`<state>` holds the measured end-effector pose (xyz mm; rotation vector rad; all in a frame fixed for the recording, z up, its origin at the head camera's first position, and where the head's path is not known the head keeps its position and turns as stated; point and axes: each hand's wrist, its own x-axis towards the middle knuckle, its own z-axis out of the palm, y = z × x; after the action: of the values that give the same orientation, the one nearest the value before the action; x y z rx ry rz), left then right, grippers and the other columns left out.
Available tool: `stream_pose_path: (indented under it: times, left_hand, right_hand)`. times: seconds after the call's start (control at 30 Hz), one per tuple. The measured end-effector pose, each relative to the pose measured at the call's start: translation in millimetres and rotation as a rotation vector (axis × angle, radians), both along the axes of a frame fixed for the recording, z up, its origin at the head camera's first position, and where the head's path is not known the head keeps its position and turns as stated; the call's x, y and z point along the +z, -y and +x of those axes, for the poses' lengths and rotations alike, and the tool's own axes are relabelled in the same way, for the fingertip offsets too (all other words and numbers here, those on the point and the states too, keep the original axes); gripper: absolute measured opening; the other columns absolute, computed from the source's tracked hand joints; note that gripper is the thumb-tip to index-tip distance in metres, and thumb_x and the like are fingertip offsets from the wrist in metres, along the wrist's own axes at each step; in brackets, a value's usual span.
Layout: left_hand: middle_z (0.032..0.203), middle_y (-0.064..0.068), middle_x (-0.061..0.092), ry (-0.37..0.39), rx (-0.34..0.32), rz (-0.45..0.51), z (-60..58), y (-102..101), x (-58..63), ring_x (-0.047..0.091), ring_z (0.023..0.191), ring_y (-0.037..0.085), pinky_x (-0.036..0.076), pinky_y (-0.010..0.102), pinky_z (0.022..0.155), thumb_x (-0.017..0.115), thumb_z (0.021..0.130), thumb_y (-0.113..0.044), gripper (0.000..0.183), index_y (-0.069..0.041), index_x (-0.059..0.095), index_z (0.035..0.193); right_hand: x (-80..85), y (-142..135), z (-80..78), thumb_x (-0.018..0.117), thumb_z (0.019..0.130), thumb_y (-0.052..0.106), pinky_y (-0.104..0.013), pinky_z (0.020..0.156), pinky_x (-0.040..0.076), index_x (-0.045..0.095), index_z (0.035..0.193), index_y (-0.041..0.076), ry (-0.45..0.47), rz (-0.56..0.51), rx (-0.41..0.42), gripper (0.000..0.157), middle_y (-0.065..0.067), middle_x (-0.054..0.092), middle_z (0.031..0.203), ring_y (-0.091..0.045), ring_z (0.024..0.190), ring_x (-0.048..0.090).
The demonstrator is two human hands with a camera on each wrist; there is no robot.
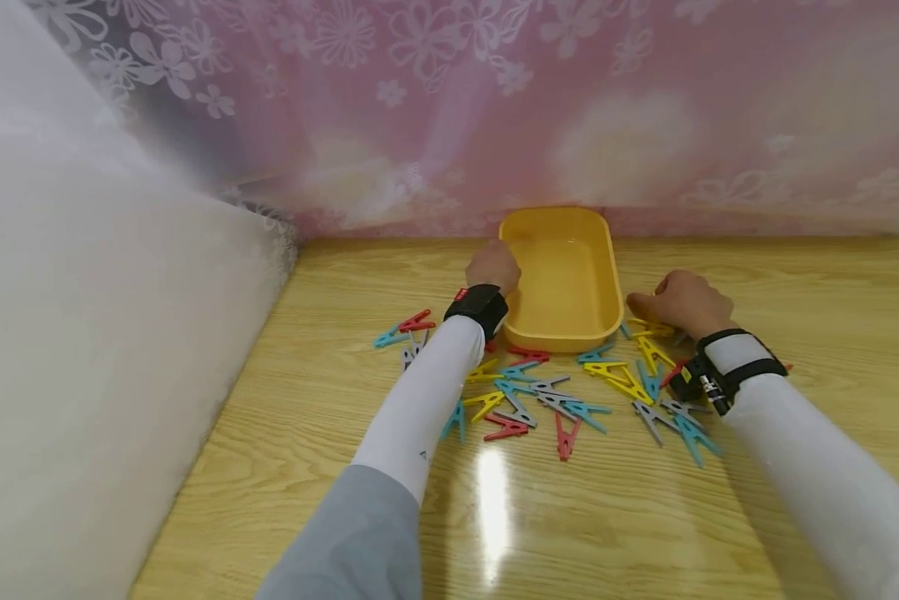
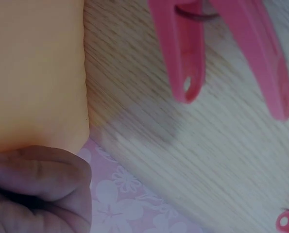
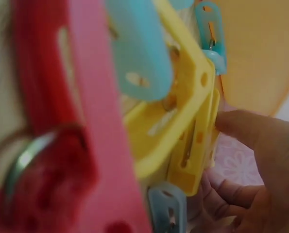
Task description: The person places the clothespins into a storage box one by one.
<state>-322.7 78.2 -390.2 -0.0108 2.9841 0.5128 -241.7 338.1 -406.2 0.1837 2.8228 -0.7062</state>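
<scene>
A yellow plastic basin (image 1: 565, 342) stands on the wooden table against the floral curtain, with its bare inside showing. My left hand (image 1: 492, 265) grips its left rim; in the left wrist view, curled fingers (image 2: 52, 177) lie against the basin wall. Right of the basin, my right hand (image 1: 687, 305) is down among scattered clothespins. The right wrist view shows its thumb and fingers on either side of a yellow clothespin (image 3: 189, 155), pinching it. Nearby lie a red clothespin (image 3: 103, 121), a light blue one (image 3: 142, 53) and a grey one (image 3: 167, 206).
Several red, blue, yellow and grey clothespins, among them a red one (image 1: 566, 437), are spread in front of the basin and to both sides. The floral curtain (image 1: 419, 125) hangs behind the table (image 1: 314, 400). A white surface (image 1: 104, 292) rises at the left.
</scene>
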Motion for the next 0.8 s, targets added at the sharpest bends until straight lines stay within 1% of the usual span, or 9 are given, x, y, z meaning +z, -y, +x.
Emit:
stream_pose_path:
  times: [0.1,0.2,0.27,0.33,0.47,0.53,0.6,0.73,0.8]
  left_hand:
    - [0.097,0.003,0.066,0.001,0.021,-0.012,-0.7,-3,-1.2,0.065,0.081,0.018,0.054,0.033,0.067,0.052,0.098,-0.027,0.033,-0.007,0.054,0.125]
    - [0.095,0.003,0.066,-0.002,0.035,-0.025,-1.9,-4,-3.1,0.065,0.080,0.017,0.054,0.032,0.067,0.053,0.097,-0.027,0.033,-0.007,0.055,0.123]
    - [0.093,0.003,0.066,-0.001,0.039,-0.029,-1.4,-4,-2.6,0.065,0.079,0.017,0.054,0.032,0.067,0.053,0.098,-0.027,0.033,-0.007,0.054,0.123]
    - [0.092,0.004,0.066,0.000,0.041,-0.032,-0.4,-3,-1.6,0.065,0.078,0.017,0.054,0.032,0.066,0.054,0.098,-0.027,0.033,-0.007,0.054,0.123]
    - [0.093,0.003,0.066,-0.003,0.043,-0.035,0.5,-3,-0.4,0.066,0.079,0.017,0.054,0.032,0.067,0.054,0.097,-0.028,0.032,-0.007,0.055,0.122]
    - [0.094,0.003,0.066,-0.004,0.045,-0.037,-0.3,-3,-1.1,0.066,0.080,0.017,0.054,0.032,0.068,0.055,0.097,-0.028,0.031,-0.008,0.056,0.120]
    - [0.094,0.003,0.066,0.001,0.049,-0.036,-0.4,-4,-0.7,0.066,0.080,0.017,0.054,0.032,0.068,0.055,0.097,-0.029,0.031,-0.008,0.056,0.120]
    - [0.094,0.002,0.066,0.013,0.056,-0.045,0.0,-5,0.7,0.065,0.079,0.016,0.054,0.031,0.066,0.055,0.097,-0.030,0.031,-0.009,0.056,0.119]
    - [0.093,0.002,0.066,0.014,0.054,-0.050,0.4,-6,1.3,0.065,0.078,0.016,0.053,0.031,0.064,0.054,0.097,-0.029,0.029,-0.010,0.057,0.119]
  right_hand:
    - [0.2,-2,-0.3,0.052,0.087,0.059,-0.034,0.048,0.029,0.044,0.052,0.016,0.006,-0.001,-0.006,0.056,0.002,0.038,0.048,-0.021,0.046,0.042]
    - [-0.6,-2,0.2,0.049,0.088,0.062,-0.037,0.052,0.031,0.048,0.059,0.014,0.008,0.005,-0.021,0.056,0.000,0.043,0.054,-0.022,0.052,0.046]
    - [-0.9,-2,1.2,0.047,0.088,0.063,-0.039,0.054,0.033,0.054,0.069,0.009,0.001,0.011,-0.027,0.058,-0.003,0.048,0.060,-0.023,0.057,0.049]
    - [0.4,-2,3.4,0.046,0.089,0.064,-0.039,0.054,0.036,0.058,0.082,0.004,-0.007,0.005,-0.023,0.061,-0.006,0.053,0.068,-0.024,0.061,0.051]
    - [5.9,-3,6.3,0.043,0.090,0.065,-0.042,0.056,0.041,0.058,0.106,-0.003,-0.028,-0.004,-0.025,0.072,-0.015,0.060,0.083,-0.028,0.069,0.055]
    - [9.0,-2,6.0,0.041,0.090,0.066,-0.043,0.058,0.040,0.058,0.108,-0.003,-0.046,-0.006,-0.040,0.073,-0.017,0.060,0.088,-0.029,0.072,0.055]
    - [12.6,-1,5.3,0.040,0.090,0.066,-0.043,0.058,0.041,0.057,0.112,-0.003,-0.089,0.000,-0.049,0.074,-0.020,0.060,0.096,-0.031,0.076,0.055]
    - [21.6,3,3.1,0.039,0.089,0.068,-0.041,0.056,0.042,0.060,0.109,0.001,-0.188,0.005,-0.071,0.073,-0.020,0.061,0.098,-0.032,0.080,0.056]
    - [28.7,7,1.9,0.039,0.089,0.068,-0.042,0.058,0.042,0.059,0.110,0.002,-0.231,0.004,-0.085,0.073,-0.020,0.061,0.101,-0.034,0.084,0.056]
